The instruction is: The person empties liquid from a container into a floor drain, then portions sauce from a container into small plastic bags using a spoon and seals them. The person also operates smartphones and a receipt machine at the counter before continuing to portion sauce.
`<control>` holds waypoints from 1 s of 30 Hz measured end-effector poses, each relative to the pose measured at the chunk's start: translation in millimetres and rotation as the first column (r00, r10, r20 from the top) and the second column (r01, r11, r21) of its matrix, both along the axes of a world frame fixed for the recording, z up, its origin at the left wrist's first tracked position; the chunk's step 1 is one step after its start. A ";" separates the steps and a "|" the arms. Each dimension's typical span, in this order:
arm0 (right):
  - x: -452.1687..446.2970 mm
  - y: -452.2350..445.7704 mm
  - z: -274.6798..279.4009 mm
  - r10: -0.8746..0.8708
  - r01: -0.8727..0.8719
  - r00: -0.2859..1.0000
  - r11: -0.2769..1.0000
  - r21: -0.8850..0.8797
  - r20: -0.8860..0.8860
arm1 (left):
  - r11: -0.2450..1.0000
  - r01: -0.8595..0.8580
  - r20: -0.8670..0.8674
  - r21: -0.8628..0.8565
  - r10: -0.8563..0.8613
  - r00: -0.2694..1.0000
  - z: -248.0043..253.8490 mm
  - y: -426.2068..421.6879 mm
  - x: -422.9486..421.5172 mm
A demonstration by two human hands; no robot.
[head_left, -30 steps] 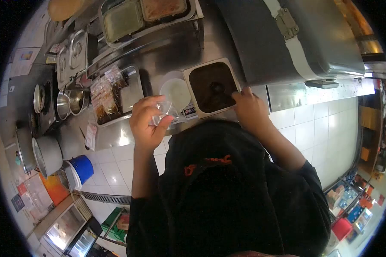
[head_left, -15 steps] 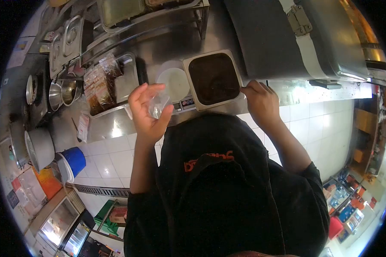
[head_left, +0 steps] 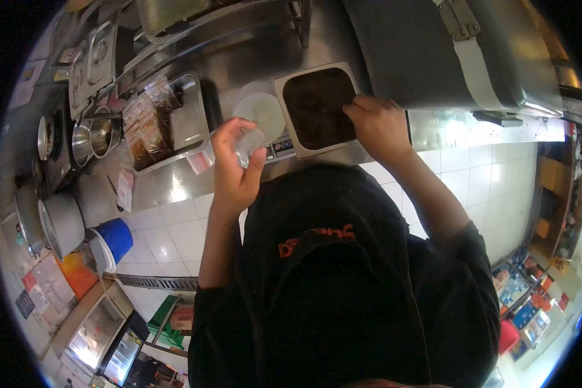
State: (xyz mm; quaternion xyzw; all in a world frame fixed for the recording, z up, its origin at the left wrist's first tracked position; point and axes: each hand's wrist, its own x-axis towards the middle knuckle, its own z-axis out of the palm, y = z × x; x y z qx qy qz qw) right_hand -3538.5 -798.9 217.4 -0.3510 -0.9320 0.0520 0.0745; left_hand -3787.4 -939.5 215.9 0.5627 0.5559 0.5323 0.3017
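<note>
My left hand (head_left: 238, 168) holds a clear plastic bag (head_left: 249, 141) between thumb and fingers, in front of a round white bowl (head_left: 262, 116). The bowl sits by a small scale whose panel (head_left: 282, 146) shows. To its right is a square metal container (head_left: 320, 111) with dark contents. My right hand (head_left: 381, 129) is over the container's right edge, fingers closed together; what they hold, if anything, is hidden.
A metal tray (head_left: 191, 123) with filled packets (head_left: 150, 126) lies left of the bowl. A large grey box (head_left: 414, 58) stands at the back right. Metal bowls (head_left: 102, 136) and a blue bucket (head_left: 114, 239) are on the left.
My right hand has moved from the container's outer right side to over its edge. My left hand has shifted slightly right with the plastic bag. The whole view has tilted slightly.
</note>
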 end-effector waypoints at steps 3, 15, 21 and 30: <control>-0.3 -4.4 -3.5 0.085 -0.077 0.991 0.994 -0.083 0.100 | 1.000 -0.002 -0.011 0.002 0.002 1.000 1.2 0.6 2.4; 33.8 -0.5 -13.4 -0.164 -0.025 0.958 0.772 -0.635 -0.236 | 1.000 0.004 -0.011 -0.007 -0.004 1.000 -13.4 3.5 2.5; 53.3 -5.7 -26.2 -0.336 0.039 0.892 0.723 -0.689 -0.302 | 0.998 0.032 -0.054 -0.053 -0.035 0.998 -26.3 9.5 7.0; 66.2 -16.7 -30.9 -0.476 0.176 0.847 0.673 -0.718 -0.239 | 0.991 0.128 -0.068 -0.026 -0.129 0.989 -38.3 24.1 27.0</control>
